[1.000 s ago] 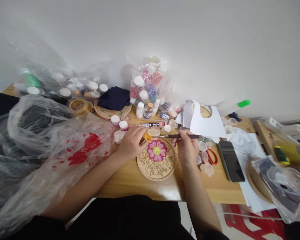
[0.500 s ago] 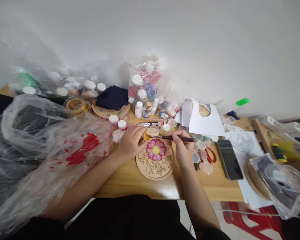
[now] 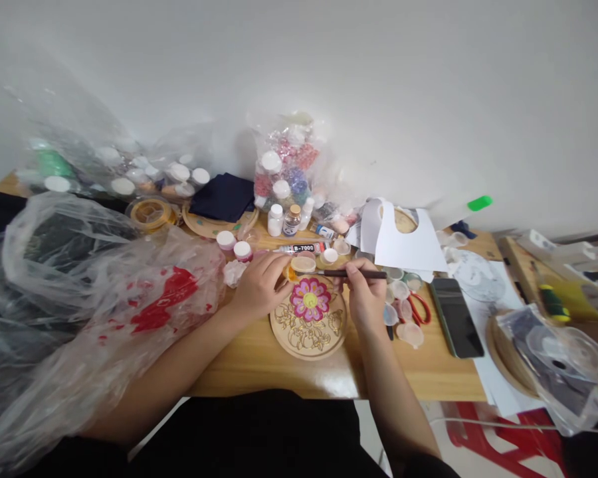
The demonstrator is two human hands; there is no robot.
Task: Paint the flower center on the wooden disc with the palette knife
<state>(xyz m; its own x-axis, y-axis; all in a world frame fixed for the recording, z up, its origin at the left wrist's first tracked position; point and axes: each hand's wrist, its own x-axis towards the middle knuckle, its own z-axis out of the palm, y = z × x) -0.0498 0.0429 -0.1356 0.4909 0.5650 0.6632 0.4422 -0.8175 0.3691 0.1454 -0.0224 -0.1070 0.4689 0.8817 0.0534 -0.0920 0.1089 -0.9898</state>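
Note:
Between the thumb and fingers of my left hand is a small paint pot with yellow-orange paint and its lid flipped open. My right hand pinches a dark-handled paintbrush, held nearly level. The brush tip points left at the pot, by the lid; whether it touches paint I cannot tell. Just below both hands lies a round wooden plaque with raised gold outlines. Its flower is pink and purple with a yellow centre, while the lower scrollwork is bare wood.
Behind my hands are a B-7000 glue tube, small bottles and pink paint jars. Several open pots, red-handled scissors and a phone lie to the right. A plastic bag spreads at the left.
My right hand and the brush have shifted very slightly left. The left hand keeps the pot in nearly the same place, and the plaque has not moved.

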